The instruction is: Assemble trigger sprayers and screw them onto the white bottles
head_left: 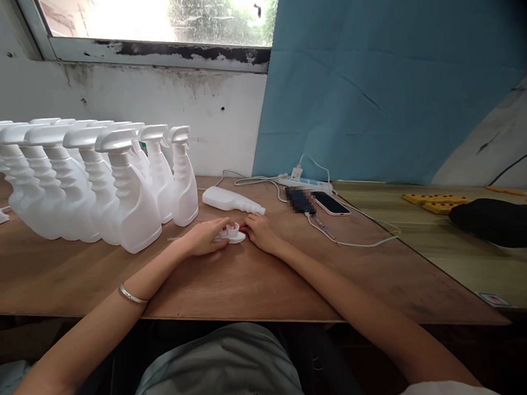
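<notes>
My left hand point(206, 237) is closed around a white spray trigger head point(234, 236), held low over the brown tabletop with its round collar facing up. Just right of the collar is my right hand point(262, 231); its fingers are curled and pressed together, and whatever they pinch is hidden. Beyond both hands a white plastic bottle point(227, 199) lies on its side, its bare threaded neck pointing right toward my right hand.
Rows of white spray bottles point(137, 213) with trigger heads stand at the left. Behind my right hand are a power strip point(305, 184), a phone point(332, 203), a blurred dark object point(300, 200) and white cables. A black item point(502, 221) lies far right.
</notes>
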Available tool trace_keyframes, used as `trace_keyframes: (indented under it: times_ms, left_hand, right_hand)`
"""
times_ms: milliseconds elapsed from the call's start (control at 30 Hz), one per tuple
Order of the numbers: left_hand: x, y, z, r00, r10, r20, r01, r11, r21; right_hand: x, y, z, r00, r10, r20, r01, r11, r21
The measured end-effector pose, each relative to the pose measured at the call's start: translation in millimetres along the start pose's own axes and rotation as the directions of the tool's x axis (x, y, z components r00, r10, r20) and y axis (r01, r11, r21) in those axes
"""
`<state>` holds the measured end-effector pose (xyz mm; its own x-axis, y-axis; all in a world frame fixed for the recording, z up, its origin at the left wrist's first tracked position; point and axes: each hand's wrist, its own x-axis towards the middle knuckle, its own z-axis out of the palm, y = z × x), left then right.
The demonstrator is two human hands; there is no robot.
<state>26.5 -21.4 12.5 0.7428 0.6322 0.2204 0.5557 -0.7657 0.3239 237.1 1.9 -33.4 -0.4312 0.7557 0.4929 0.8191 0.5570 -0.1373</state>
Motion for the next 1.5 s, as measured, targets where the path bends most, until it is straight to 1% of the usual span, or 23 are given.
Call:
trace_keyframes:
  times_ms: [100, 167, 233, 300, 367, 467, 500, 567, 633, 700, 833, 1067, 1300, 1500]
  left_hand:
    - [0, 2, -2, 1.0, -0.001, 0.011, 0.001, 1.0, 0.004]
    - [0, 3, -2, 1.0, 0.01, 0.009, -0.01, 1.0, 0.01]
    - [0, 2, -1, 1.0, 0.015, 0.006, -0.015, 1.0, 0.012]
    - [0, 1, 0, 1.0, 0.011, 0.009, -0.011, 1.0, 0.015]
    - [0, 0, 1, 1.0, 0.012, 0.012, -0.012, 1.0, 0.021]
    - [0, -2, 2, 1.0, 0.03, 0.007, -0.031, 0.999, 0.026]
    - [0, -2, 2, 0.999, 0.035, 0.004, -0.035, 0.999, 0.027]
    - [1, -3, 4, 0.999, 0.039, 0.0, -0.039, 0.999, 0.031]
    - [2, -5, 6, 0.999, 0.038, 0.0, -0.038, 0.998, 0.043]
    - [3, -6, 8, 0.999, 0.032, 0.004, -0.032, 0.997, 0.063]
    - [4, -9, 11, 1.0, 0.001, -0.004, -0.001, 0.994, 0.106]
    - [3, -8, 10, 1.0, -0.028, 0.011, 0.027, 0.993, 0.113]
    - [4, -8, 10, 0.999, -0.032, 0.014, 0.03, 0.993, 0.117]
    - [3, -7, 10, 1.0, -0.029, 0.007, 0.028, 0.994, 0.11]
  right_hand:
    - [0, 1, -2, 0.997, 0.029, -0.069, -0.026, 0.999, 0.045]
    - [0, 1, -3, 0.989, 0.04, -0.144, -0.022, 0.993, 0.12]
    - [0, -1, -5, 0.975, 0.06, -0.216, -0.007, 0.971, 0.239]
    - [0, -4, -5, 0.958, 0.121, -0.261, -0.007, 0.917, 0.4]
    - [0, -10, -4, 0.944, 0.21, -0.256, -0.019, 0.808, 0.589]
    - [0, -23, -4, 0.934, 0.304, -0.189, -0.024, 0.579, 0.815]
    - [0, -28, -4, 0.933, 0.322, -0.16, -0.028, 0.51, 0.86]
    - [0, -35, -5, 0.927, 0.358, -0.109, -0.047, 0.401, 0.915]
    - [0, -40, -8, 0.915, 0.397, -0.071, -0.068, 0.326, 0.943]
    - [0, -43, -10, 0.902, 0.427, -0.058, -0.074, 0.286, 0.956]
    - [0, -42, -13, 0.896, 0.442, -0.039, -0.09, 0.266, 0.96]
    - [0, -41, -9, 0.899, 0.439, 0.001, -0.143, 0.29, 0.946]
    - [0, -36, -4, 0.904, 0.427, -0.029, -0.112, 0.302, 0.947]
    - [0, -37, -5, 0.912, 0.41, -0.036, -0.114, 0.335, 0.935]
